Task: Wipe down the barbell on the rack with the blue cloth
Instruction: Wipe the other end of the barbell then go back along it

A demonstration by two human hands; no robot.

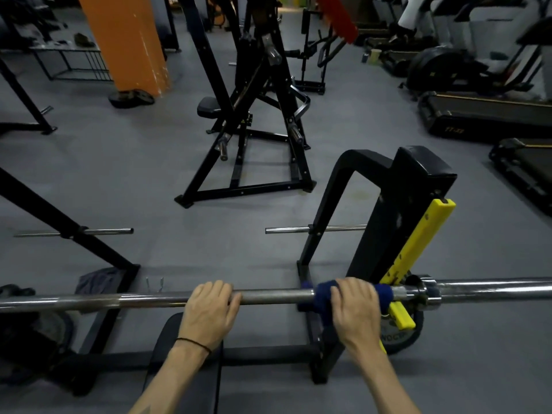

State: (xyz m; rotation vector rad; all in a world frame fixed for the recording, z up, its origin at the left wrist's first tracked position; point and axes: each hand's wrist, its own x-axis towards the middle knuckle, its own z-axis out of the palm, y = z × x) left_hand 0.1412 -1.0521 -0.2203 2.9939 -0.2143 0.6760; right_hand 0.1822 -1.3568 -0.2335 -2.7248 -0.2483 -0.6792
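A steel barbell (274, 296) runs left to right across the lower part of the view, resting on a black rack with a yellow hook (418, 249) at its right upright. My left hand (210, 309) grips the bare bar near the middle, fingers curled over the top. My right hand (355, 306) grips the bar through a dark blue cloth (319, 297) wrapped around it, just left of the yellow hook and the bar's collar (430, 292). Cloth ends stick out on both sides of that hand.
A black bench pad (167, 348) lies under the bar between my arms. A weight plate (403, 336) leans by the right upright. A black plate-loaded machine (254, 130) stands ahead, an orange pillar (128, 40) at back left, treadmills (484, 115) at right. A grey rag (98, 280) lies on the floor.
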